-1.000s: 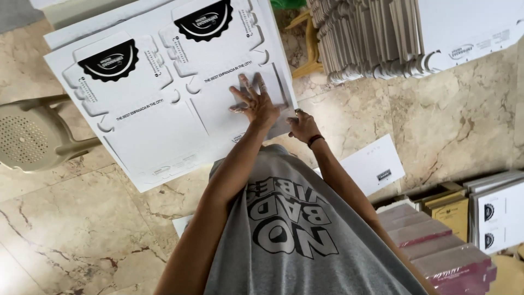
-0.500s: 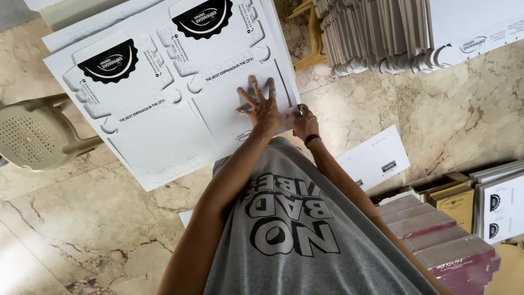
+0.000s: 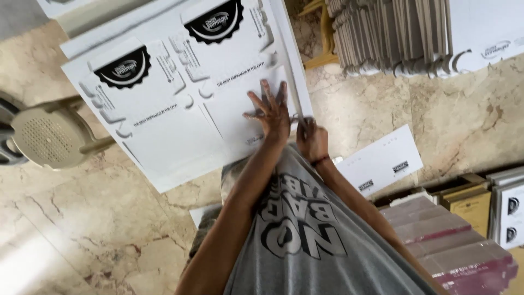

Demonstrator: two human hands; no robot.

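Fingers spread wide, the left hand (image 3: 271, 112) presses flat on a white die-cut cardboard box blank with black round emblems (image 3: 180, 104), gripping nothing. Just beside it, the right hand (image 3: 311, 139) pinches the blank's right edge above the beige marble floor (image 3: 82, 229).

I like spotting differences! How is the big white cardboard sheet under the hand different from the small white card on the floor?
The big white cardboard sheet bears black round badges and cut-out slots; the small white card looks mostly plain. The left hand presses flat on the sheet; nothing touches the card. Both are flat and white.
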